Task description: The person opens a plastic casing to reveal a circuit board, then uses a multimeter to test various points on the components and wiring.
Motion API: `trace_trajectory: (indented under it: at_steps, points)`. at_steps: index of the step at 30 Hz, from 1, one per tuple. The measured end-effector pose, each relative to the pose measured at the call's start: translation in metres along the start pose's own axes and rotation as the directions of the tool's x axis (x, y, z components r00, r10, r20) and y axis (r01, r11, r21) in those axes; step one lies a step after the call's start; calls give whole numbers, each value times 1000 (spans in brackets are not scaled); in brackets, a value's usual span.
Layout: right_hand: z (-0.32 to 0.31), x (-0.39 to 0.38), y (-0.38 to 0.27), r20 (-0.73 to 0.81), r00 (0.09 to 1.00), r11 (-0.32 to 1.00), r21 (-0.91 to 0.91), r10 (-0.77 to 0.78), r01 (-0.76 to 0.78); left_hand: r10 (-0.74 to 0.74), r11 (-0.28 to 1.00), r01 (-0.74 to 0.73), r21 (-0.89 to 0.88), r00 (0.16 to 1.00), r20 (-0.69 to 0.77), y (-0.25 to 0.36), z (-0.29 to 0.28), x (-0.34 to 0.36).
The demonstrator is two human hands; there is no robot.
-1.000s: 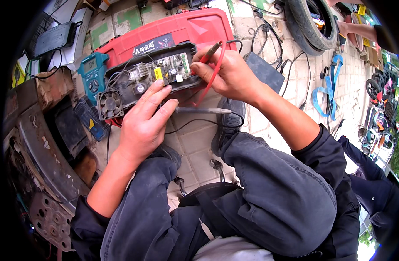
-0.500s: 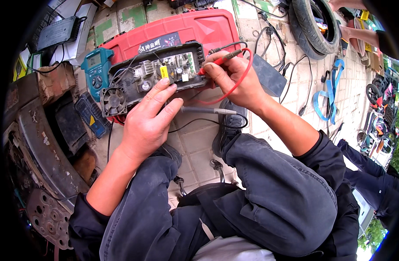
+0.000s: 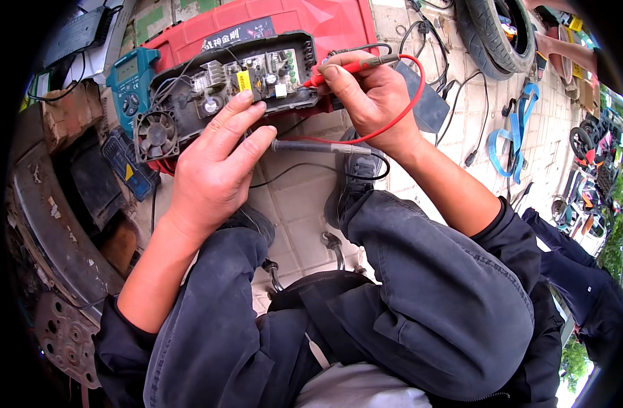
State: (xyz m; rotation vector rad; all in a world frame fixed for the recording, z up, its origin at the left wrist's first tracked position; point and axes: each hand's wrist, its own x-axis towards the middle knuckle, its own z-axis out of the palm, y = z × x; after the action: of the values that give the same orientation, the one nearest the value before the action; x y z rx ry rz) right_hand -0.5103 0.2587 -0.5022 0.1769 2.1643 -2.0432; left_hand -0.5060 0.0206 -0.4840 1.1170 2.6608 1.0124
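Note:
In front of me an open black charger case (image 3: 313, 47) shows its circuit board (image 3: 260, 73), with a yellow-labelled part on it and a small fan (image 3: 158, 134) at its left end. My right hand (image 3: 369, 95) pinches a red test probe (image 3: 357, 66), its tip at the board's right end; exact contact is too small to see. A black test probe (image 3: 318, 146) sticks out rightward from under the thumb of my left hand (image 3: 219, 156), its tip hidden. That hand's fingertips reach the case's near edge, by the yellow label. A teal multimeter (image 3: 131, 88) stands left of the case.
The case rests against a red plastic toolbox (image 3: 325, 24). A brick (image 3: 70, 115), a blue-black device (image 3: 128, 163) and worn metal parts (image 3: 60, 224) lie left. Rightward are a dark box (image 3: 423, 98), cables, tyres (image 3: 488, 41), a blue strap (image 3: 515, 136) and another person's arm (image 3: 566, 51).
The case, multimeter and both hands appear higher and slightly left in the picture as the view shifts. The red probe looks a little flatter, still at the board's right end.

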Motion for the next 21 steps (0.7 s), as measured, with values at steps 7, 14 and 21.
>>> trace_trajectory:
  at_steps: [7,14,21]
  points:
    - [-1,6,-7,65,998,998,-53,-15,18,21,998,-19,56,998,-51,1,2,1]
    - [-5,7,-6,138,990,979,-191,-38,64,12,1000,-12,21,1000,-23,-2,2,-2]
    - [-2,-1,-1,68,986,976,-149,-150,158,18,1000,-17,5,1000,-10,-3,2,-2]
